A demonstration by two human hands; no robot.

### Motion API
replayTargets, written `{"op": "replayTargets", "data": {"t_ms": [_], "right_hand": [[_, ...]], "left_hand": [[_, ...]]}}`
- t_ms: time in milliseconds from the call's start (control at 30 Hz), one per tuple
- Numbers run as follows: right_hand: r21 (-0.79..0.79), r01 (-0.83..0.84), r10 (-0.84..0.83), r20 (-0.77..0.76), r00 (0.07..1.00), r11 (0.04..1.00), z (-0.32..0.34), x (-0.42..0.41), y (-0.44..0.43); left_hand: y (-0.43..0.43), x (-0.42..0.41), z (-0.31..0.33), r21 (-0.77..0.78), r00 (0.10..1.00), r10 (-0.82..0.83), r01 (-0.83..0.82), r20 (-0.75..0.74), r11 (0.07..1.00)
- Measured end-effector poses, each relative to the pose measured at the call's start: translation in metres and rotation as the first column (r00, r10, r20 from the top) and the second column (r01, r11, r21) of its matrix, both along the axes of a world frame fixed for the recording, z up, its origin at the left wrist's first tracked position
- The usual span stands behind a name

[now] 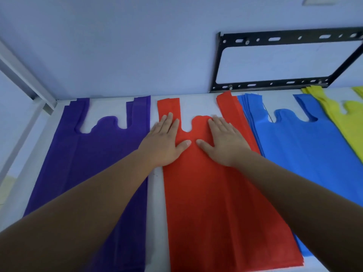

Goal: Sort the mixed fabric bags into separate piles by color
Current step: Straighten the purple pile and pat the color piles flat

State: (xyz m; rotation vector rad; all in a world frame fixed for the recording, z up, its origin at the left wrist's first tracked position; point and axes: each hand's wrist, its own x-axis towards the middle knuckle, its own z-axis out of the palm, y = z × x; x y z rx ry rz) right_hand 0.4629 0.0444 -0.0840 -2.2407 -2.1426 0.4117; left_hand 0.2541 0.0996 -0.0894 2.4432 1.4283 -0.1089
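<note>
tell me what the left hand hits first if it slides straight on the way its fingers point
The left hand lies flat on the red pile, fingers pointing along its left strap. Going on, it would probably run off the strap and meet the wall first, though depth is unclear.

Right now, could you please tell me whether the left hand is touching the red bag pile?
Touching. The head view shows the left hand lying flat, its fingers and thumb pressed directly on the red bag pile.
</note>
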Motion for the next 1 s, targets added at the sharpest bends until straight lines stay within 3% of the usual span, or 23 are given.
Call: {"op": "replayTargets", "data": {"t_ms": [100, 200, 300, 400, 467, 567, 733, 867, 1000], "right_hand": [[0.004, -0.002, 0.001, 0.030, 1.000, 1.000, -0.007, 0.000, -0.002], [0.023, -0.004, 0.005, -0.042, 0.999, 1.000, -0.001, 0.005, -0.003], [0.129, 0.116, -0.106, -0.077, 0.991, 0.985, 0.005, 0.018, -0.015], [0.021, 0.198, -0.196, -0.073, 0.978, 0.980, 0.004, 0.034, -0.027], [-0.009, 0.193, -0.193, -0.130, 0.973, 0.981, 0.007, 0.041, -0.029], [0.071, 0.199, -0.177, -0.240, 0.955, 0.977, 0.017, 0.049, -0.030], [0.190, 0.162, -0.108, -0.265, 0.958, 0.968, 0.029, 0.093, -0.045], [0.187, 0.183, -0.136, -0.238, 0.962, 0.965, 0.035, 0.156, -0.065], [0.079, 0.216, -0.212, -0.051, 0.976, 0.973, 0.031, 0.215, -0.090]], "left_hand": [[0.000, 0.001, -0.004, 0.001, 0.999, 0.002, -0.002, -0.040, 1.000], [0.003, 0.002, 0.003, -0.029, 0.997, -0.002, 0.000, -0.071, 1.000], [0.006, 0.005, 0.010, -0.035, 0.995, 0.002, -0.006, -0.098, 0.999], [0.008, 0.010, 0.014, -0.038, 0.993, -0.002, -0.002, -0.115, 0.999], [0.009, 0.013, 0.016, -0.054, 0.991, 0.005, -0.012, -0.131, 0.998], [0.007, 0.018, 0.027, -0.064, 0.991, 0.036, -0.044, -0.131, 0.997], [-0.019, 0.058, 0.044, 0.076, 0.995, 0.065, -0.070, 0.069, 0.995], [-0.054, 0.129, 0.048, 0.091, 0.984, 0.000, -0.016, 0.177, 0.996], [-0.096, 0.213, 0.047, 0.071, 0.972, -0.120, 0.108, 0.203, 0.992]]}}
